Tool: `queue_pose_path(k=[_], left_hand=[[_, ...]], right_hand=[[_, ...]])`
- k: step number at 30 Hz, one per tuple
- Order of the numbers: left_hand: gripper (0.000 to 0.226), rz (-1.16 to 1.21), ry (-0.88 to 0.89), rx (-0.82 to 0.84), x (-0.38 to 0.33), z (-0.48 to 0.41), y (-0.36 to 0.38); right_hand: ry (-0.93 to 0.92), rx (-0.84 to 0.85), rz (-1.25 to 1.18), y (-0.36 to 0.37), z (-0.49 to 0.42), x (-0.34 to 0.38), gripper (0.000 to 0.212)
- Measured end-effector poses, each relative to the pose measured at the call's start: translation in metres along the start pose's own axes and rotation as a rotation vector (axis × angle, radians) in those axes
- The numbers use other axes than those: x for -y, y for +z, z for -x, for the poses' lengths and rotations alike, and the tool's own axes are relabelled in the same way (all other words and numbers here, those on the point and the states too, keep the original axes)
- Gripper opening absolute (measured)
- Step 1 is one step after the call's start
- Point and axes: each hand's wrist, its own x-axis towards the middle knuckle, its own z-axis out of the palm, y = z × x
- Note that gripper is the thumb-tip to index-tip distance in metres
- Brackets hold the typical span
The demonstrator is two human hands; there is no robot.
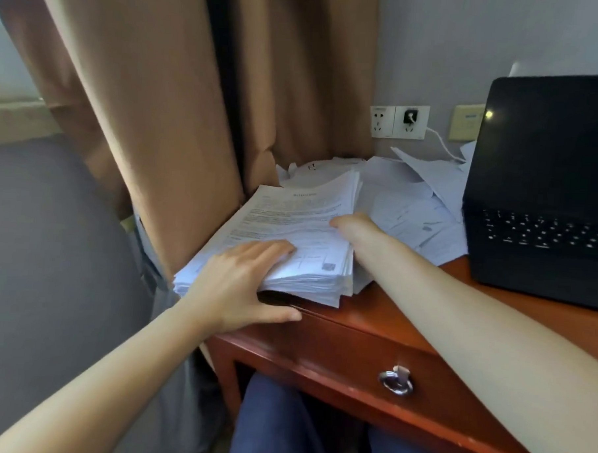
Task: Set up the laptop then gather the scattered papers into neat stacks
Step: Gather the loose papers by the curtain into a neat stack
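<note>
- Head view: the stack (290,232) of printed sheets sits on the near-left corner of the desk (389,319).
- The stack's left side overhangs the desk's left edge and lies against the curtain (179,118).
- Stack edges: the right side is fairly square. The near edge is ragged, with lower sheets fanned out past the top ones.
- Left hand (240,285): flat on the near-left corner of the stack, fingers straight and together. The thumb is spread wide along the desk's front edge. It grips nothing.
- Right hand (350,225): at the right edge of the stack, with one rounded part lying on the top sheet. The rest is hidden behind the sheets, so I cannot tell whether it grips.
- The right forearm crosses the desk diagonally from the lower right.
- Loose papers (411,204) lie overlapped and askew between the stack and the laptop (546,189), reaching back to the wall.
- The laptop stands open on the right of the desk, screen dark, and is cut by the frame edge. Its left side touches the loose papers.
- Open room: a wedge of bare wood shows along the front edge between stack and laptop.
- Sockets (398,121) are on the wall, with a white cable (441,143) running down behind the papers.
- The drawer pull (396,383) is below the front edge, and the knees (275,420) are under the desk.
</note>
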Motion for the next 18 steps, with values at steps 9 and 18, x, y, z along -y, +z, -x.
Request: queue_pose_path(k=[9, 18], left_hand=[[0.016, 0.081, -0.248, -0.304, 0.017, -0.012, -0.003], [0.053, 0.218, -0.442, -0.587, 0.029, -0.016, -0.009]], right_hand=[[-0.005, 0.255, -0.128, -0.006, 0.011, 0.022, 0.027], [-0.468, 0.263, 1.354, -0.007, 0.01, -0.006, 0.102]])
